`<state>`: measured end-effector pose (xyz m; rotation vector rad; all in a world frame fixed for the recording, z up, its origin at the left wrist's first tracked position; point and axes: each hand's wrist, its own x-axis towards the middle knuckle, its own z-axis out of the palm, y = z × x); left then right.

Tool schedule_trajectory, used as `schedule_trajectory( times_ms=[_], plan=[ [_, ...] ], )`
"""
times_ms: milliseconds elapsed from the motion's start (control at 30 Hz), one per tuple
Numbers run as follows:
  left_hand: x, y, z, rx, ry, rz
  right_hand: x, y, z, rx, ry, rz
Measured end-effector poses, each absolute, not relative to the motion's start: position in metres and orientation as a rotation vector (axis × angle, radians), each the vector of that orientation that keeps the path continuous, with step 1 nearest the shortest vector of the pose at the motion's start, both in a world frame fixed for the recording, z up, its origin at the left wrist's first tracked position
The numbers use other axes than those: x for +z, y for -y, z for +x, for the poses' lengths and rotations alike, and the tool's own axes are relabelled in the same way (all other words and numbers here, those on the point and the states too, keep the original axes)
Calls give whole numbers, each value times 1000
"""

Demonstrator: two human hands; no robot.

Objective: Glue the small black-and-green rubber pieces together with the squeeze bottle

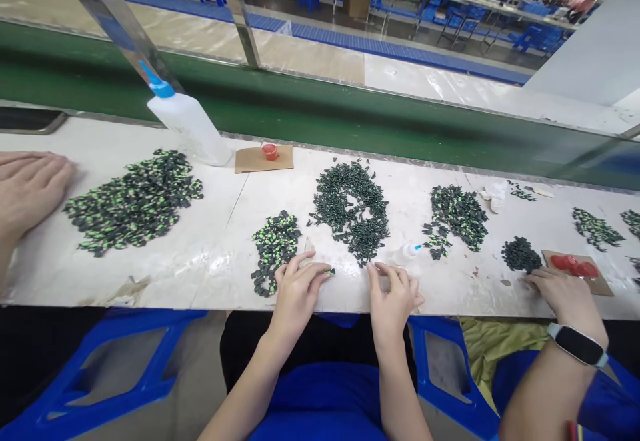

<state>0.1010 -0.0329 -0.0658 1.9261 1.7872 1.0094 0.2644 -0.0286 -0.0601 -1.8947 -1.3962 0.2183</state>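
Note:
My left hand (299,285) is closed in a pinch on a small black-and-green piece (331,271), just right of a pile of black-and-green pieces (277,237). My right hand (393,291) rests near the table's front edge, thumb and index finger pressed together at the lower tip of a pile of small dark rod-like pieces (350,194). Whatever lies between those right fingertips is too small to make out. A small clear bottle with a blue tip (406,252) lies just beyond my right hand.
A large white bottle with a blue nozzle (193,124) stands behind a bigger pile (135,204). Cardboard (250,159) carries a red cup (270,152). Another pile (457,214) lies to the right. Co-workers' hands are at far left (33,184) and right (565,287), near red cups (575,265).

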Motion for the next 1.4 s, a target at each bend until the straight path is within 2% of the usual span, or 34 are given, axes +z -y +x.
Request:
schedule_trajectory(
  times_ms=[333,533,600,1033,1233,1400],
  plan=[
    [-63,37,99,1033,-1792,1844,-63,16,259,432,1388,-1846],
    [-61,39,105,1017,-1748,1847,-53,25,248,1105,1159,-1529],
    [-61,40,106,1013,-1742,1870,-50,27,244,1201,1115,-1491],
    [-59,43,111,1064,-1729,1889,-51,31,244,1237,1227,-1413],
    [-52,44,112,1113,-1691,1846,-53,34,245,1115,1322,-1295],
    [-44,47,117,1146,-1689,1890,-48,32,251,1207,1220,-1250]
  ],
)
